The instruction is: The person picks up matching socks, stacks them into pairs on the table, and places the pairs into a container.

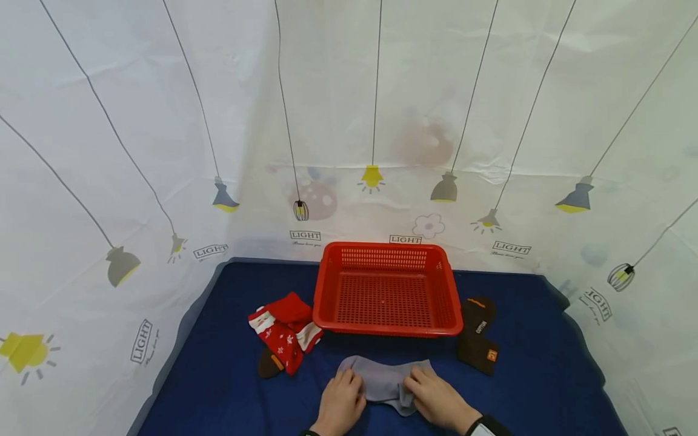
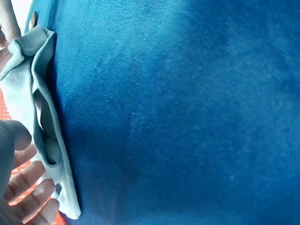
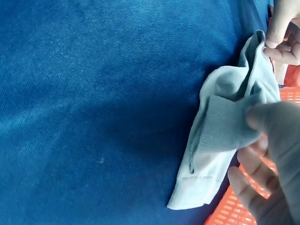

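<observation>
Both hands sit at the near edge of the blue worktop (image 1: pixel 218 387) on a grey sock (image 1: pixel 382 378), which lies just in front of the red basket (image 1: pixel 388 289). Left hand (image 1: pixel 340 402) pinches the sock's left end; right hand (image 1: pixel 438 399) grips its right end, fingers curled over the fabric. Only the head view shows the red patterned socks (image 1: pixel 283 330) left of the basket and the dark socks (image 1: pixel 478 336) to its right. Wrist views show the sock bunched and folded.
</observation>
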### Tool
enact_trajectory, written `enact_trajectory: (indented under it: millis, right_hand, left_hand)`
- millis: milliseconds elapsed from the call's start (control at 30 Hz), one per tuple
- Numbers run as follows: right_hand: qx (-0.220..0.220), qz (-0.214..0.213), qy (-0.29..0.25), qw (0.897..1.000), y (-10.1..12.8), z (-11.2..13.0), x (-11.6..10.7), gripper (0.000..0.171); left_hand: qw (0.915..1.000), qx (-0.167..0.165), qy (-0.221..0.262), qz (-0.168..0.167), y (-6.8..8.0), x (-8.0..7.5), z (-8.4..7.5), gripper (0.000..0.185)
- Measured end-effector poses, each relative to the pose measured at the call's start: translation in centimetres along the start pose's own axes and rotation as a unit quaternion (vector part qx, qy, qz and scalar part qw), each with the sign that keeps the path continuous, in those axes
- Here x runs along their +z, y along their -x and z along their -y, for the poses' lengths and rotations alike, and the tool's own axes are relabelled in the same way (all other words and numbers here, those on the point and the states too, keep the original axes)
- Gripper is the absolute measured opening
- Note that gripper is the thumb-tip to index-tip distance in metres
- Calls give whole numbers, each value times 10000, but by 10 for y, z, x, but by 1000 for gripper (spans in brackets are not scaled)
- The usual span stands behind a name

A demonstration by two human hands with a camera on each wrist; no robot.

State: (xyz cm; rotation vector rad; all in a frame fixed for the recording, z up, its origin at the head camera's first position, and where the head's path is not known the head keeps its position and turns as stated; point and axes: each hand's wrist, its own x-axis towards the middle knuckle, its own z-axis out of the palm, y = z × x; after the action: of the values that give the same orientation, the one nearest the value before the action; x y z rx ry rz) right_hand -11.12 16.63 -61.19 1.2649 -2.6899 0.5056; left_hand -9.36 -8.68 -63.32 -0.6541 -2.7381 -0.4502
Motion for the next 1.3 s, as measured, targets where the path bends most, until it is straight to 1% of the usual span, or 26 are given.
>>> enact_trajectory:
  millis: [67, 167, 267, 333, 400, 467, 567, 633, 700, 800, 900, 1067, 1300]
  right_hand:
    - [62, 222, -289, 9993, 0, 0, -3, 23]
    - [243, 528, -678, 9960, 1, -1, -9, 21]
    - [521, 562, -765, 9941, 1, -4, -12, 19]
    - [707, 477, -678, 9940, 2, -5, -13, 17]
    - [859, 413, -526, 9941, 2, -5, -10, 14]
    - [882, 341, -385, 9948, 3, -5, -6, 13]
    - [791, 232, -233, 9963, 5, -3, 2, 15]
    - [732, 181, -117, 9971, 6, -1, 8, 16]
    - [741, 168, -1, 9971, 7, 2, 13, 17]
    - [859, 215, 179, 9959, 7, 5, 19, 19]
    - [1040, 298, 295, 9937, 7, 8, 24, 19]
    - [1334, 519, 354, 9891, 4, 13, 31, 17]
    - [1631, 601, 571, 9831, 2, 20, 35, 10]
  left_hand:
    - [9999, -24, -75, -74, -2, -1, 1, 18]
    - [9992, -103, -208, -335, -6, -4, 3, 18]
    - [9972, -259, -355, -599, -11, -5, 9, 17]
    - [9962, -391, -428, -650, -12, -5, 13, 18]
    - [9958, -485, -493, -593, -13, -3, 16, 19]
    - [9962, -479, -512, -513, -12, -1, 17, 21]
    - [9971, -311, -488, -488, -9, 2, 17, 23]
    - [9970, -181, -498, -564, -8, 4, 15, 26]
    - [9965, -124, -529, -629, -7, 6, 14, 27]
    - [9966, -215, -573, -544, -7, 8, 13, 27]
    - [9967, -332, -638, -381, -8, 12, 12, 26]
    - [9960, -432, -765, -161, -8, 16, 12, 26]
    - [9956, -641, -681, 54, -9, 18, 9, 25]
